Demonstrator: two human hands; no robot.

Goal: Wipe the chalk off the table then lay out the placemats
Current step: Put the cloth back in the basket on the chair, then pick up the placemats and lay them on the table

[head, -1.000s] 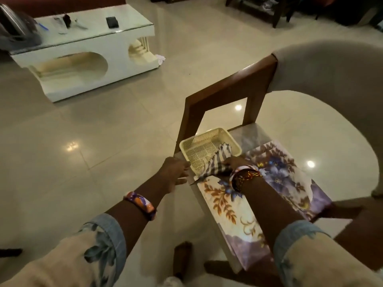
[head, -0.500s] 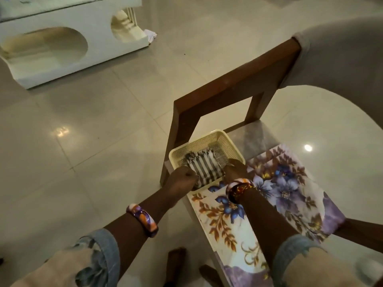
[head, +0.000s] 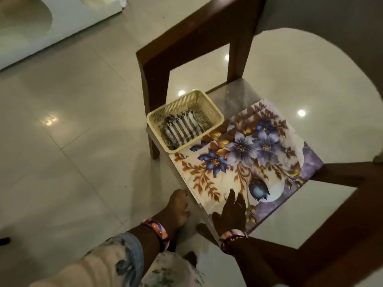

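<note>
Striped cloth (head: 180, 129) lying bunched in cream mesh basket (head: 215, 112), basket on far left corner of chair seat (head: 234, 94). Wiping step judged done, cloth put away; no chalk visible from here, glass surface (head: 310, 79) only partly in view.

Floral placemats (head: 248, 154) on the chair seat, just beside the basket, near edge overhanging toward the viewer. More than one edge showing at the far corner, so judged a stack; count not clear.

Right hand (head: 232, 210) flat on the near end of the placemats, fingers straight and spread a little, pressing down, gripping nothing. Left hand (head: 178, 206) at the near left edge of the stack, fingers curled at or under the rim; whether actually gripping the mats or the seat edge cannot be told. Bangles on both wrists.

Step in hand, by judgement: picking up the placemats, start of the laying-out.

Next move likely calling for: fingers slid under the overhanging edge, whole stack lifted level and clear of the basket, carried over to the glass surface, then mats peeled off singly. Smooth printed mats probably slippery against each other; firm pinch from both sides advisable.
</note>
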